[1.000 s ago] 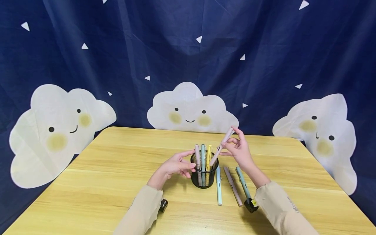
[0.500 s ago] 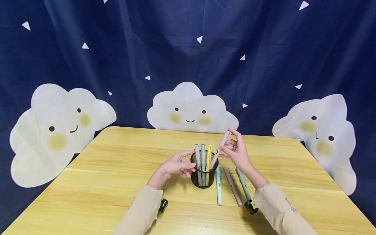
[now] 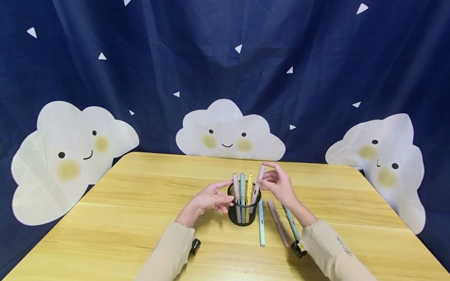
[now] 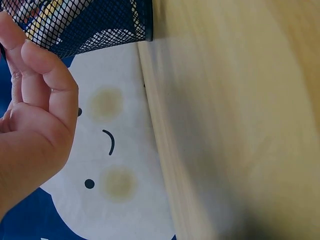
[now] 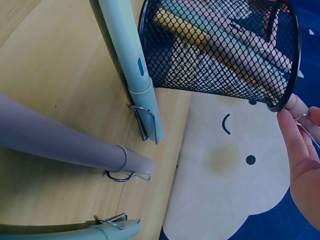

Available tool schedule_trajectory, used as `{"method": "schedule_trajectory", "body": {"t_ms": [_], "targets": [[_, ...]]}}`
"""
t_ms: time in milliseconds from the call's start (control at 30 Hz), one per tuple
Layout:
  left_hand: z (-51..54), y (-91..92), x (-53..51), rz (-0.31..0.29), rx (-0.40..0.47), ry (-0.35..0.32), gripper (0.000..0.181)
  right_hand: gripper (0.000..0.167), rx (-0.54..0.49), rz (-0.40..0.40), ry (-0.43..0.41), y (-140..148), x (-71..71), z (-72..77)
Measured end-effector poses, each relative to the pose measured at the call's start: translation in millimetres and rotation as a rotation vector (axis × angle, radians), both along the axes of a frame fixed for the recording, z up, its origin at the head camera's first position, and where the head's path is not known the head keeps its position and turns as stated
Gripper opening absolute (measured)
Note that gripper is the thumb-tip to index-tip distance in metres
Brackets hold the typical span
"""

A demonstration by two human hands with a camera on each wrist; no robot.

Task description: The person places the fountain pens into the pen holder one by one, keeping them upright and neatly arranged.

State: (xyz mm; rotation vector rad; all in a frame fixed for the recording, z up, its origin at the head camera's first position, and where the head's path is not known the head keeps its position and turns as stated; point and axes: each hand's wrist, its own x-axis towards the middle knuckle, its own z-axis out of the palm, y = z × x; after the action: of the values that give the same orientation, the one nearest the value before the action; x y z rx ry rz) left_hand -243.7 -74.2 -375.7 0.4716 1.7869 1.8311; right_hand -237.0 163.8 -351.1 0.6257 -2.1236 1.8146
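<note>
A black mesh pen holder point(image 3: 241, 214) stands on the table with a mauve pen point(image 3: 236, 187), a blue-green pen point(image 3: 242, 189) and a yellow pen point(image 3: 249, 187) upright inside. My left hand point(image 3: 211, 198) grips its left side, index finger at the rim and thumb on the near side. A pale pink pen point(image 3: 259, 180) leans into the holder from the right, its lower end below the rim. My right hand point(image 3: 279, 187) pinches that pen near its capped top. In the right wrist view, fingertips point(image 5: 287, 130) show beside the holder's rim.
Right of the holder lie a light blue pen point(image 3: 261, 224), a mauve-grey pen point(image 3: 277, 222) and a teal pen point(image 3: 291, 220), the last partly behind my right wrist. A dark blue curtain point(image 3: 225, 50) with clouds hangs behind the wooden table point(image 3: 140, 218).
My right hand has moved down and to the left, lowering the pale pink pen deeper into the holder and bringing it more upright. The left hand and holder have stayed put.
</note>
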Motion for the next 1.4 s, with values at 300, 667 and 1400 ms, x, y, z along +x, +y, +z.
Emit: {"method": "schedule_trajectory", "body": {"t_ms": [300,667,1400], "targets": [[-1.7,-1.2,0.0,-0.001,0.001,-0.001,0.072,0.044,0.058,-0.003,0.085,-1.9,1.4,-0.9],[-1.5,-1.3,1.2,-0.009,0.026,-0.008,0.071,0.035,0.091,-0.048,0.069,-3.8,3.4,-1.6],[-3.9,-1.0,-1.3,-0.01,0.017,-0.007,0.071,0.026,0.086,-0.067,0.106,-7.7,2.6,-4.8]]}}
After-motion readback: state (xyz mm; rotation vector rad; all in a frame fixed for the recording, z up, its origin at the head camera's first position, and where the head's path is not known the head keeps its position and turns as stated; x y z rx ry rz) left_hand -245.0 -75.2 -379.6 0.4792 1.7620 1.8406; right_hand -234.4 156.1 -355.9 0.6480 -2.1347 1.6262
